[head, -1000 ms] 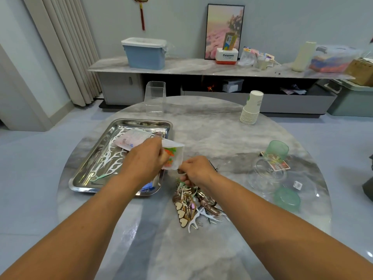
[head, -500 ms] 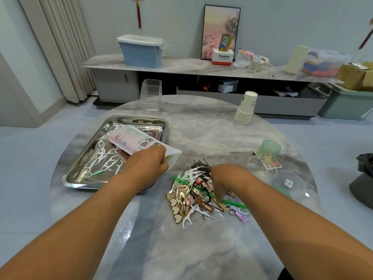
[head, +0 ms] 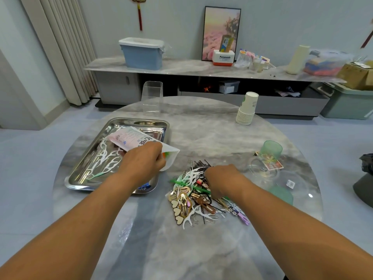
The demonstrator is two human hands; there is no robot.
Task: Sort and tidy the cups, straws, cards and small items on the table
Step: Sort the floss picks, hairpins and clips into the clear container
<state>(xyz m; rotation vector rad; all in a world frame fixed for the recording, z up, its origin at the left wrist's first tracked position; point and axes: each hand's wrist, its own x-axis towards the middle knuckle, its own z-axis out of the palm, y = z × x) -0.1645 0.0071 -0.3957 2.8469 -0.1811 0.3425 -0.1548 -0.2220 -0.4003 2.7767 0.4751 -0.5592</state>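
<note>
My left hand (head: 141, 160) grips a white and pink plastic pouch (head: 131, 138) by its open end, over the right side of a steel tray (head: 141, 121). White antler-shaped picks lie in the tray. My right hand (head: 222, 180) is knuckles-up on a pile of small items (head: 187, 199): hair clips, white picks, wooden hearts and a green stick. Its fingers curl down into the pile and are hidden. A stack of paper cups (head: 247, 109) stands at the far right of the round marble table (head: 201, 134).
A clear square container (head: 151, 98) stands at the table's far edge. At the right are a green cup (head: 270, 149), cards (head: 272, 165) under a clear dish, and a green lid (head: 282, 196). A long sideboard with boxes runs behind the table.
My right hand left the pouch's mouth and dropped onto the pile of small items. My left hand kept hold of the pouch over the tray.
</note>
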